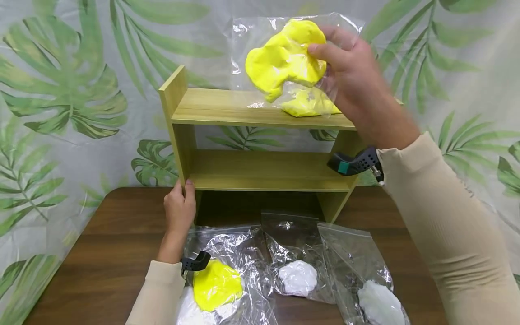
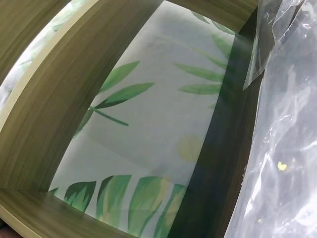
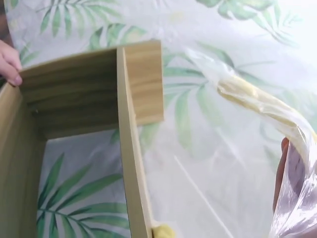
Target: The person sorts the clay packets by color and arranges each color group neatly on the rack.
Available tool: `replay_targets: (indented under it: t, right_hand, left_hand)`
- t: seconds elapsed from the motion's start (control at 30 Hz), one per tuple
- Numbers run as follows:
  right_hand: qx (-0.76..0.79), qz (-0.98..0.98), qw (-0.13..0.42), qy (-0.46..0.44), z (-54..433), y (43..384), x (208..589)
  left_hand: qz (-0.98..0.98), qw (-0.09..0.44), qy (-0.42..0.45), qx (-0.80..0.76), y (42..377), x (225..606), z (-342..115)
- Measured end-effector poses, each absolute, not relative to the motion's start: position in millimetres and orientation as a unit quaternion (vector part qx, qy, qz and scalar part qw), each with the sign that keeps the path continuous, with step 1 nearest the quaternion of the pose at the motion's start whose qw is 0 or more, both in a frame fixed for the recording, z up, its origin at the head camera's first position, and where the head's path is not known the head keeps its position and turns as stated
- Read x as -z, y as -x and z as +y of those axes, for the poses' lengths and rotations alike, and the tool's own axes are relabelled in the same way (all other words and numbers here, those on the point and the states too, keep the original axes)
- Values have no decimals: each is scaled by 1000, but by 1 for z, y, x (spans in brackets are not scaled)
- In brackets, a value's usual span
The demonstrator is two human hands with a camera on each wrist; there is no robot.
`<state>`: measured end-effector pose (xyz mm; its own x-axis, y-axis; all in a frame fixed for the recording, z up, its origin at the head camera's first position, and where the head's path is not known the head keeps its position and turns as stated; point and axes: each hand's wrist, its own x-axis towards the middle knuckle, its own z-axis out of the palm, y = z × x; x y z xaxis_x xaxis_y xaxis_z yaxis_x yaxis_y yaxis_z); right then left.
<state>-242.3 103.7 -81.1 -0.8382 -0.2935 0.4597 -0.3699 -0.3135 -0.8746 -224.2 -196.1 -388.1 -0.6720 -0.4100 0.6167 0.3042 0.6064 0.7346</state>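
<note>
My right hand pinches a clear plastic bag of flattened yellow modelling clay, thumb in front, raised above the top board of a small wooden shelf. The bag hangs apart from the boards in the right wrist view. Behind its lower edge, another yellow lump rests on the top board; it also peeks out as a yellow bit. My left hand grips the shelf's left side panel near the middle board, thumb on the front edge. The fingers behind the panel are mostly hidden.
On the brown table, before the shelf, lie a large clear bag with a yellow piece over white material, and two zip bags with white lumps. A leaf-patterned cloth hangs behind.
</note>
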Motion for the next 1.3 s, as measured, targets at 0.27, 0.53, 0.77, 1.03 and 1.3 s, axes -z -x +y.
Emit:
replay_targets:
  t: [0.27,0.53,0.77,1.03,1.3]
  right_hand:
    - [-763,-598,7,-246,89,277,86]
    - [-726,-675,7,-130,88,300,95]
    - [-651,-752,-3,-105,96,304,98]
    - [-636,-754,-129,-100,116,301,91]
    - [-633,-750,-163,-101,138,299,84]
  left_hand:
    - [-798,409,-34,442,223,387,-194]
    - [-795,412,-28,444,222,387,-193]
    - [-794,411,-27,448,222,386,-190]
    - [-793,412,-23,448,224,386,-188]
    - [-793,409,-23,451,224,387,-189]
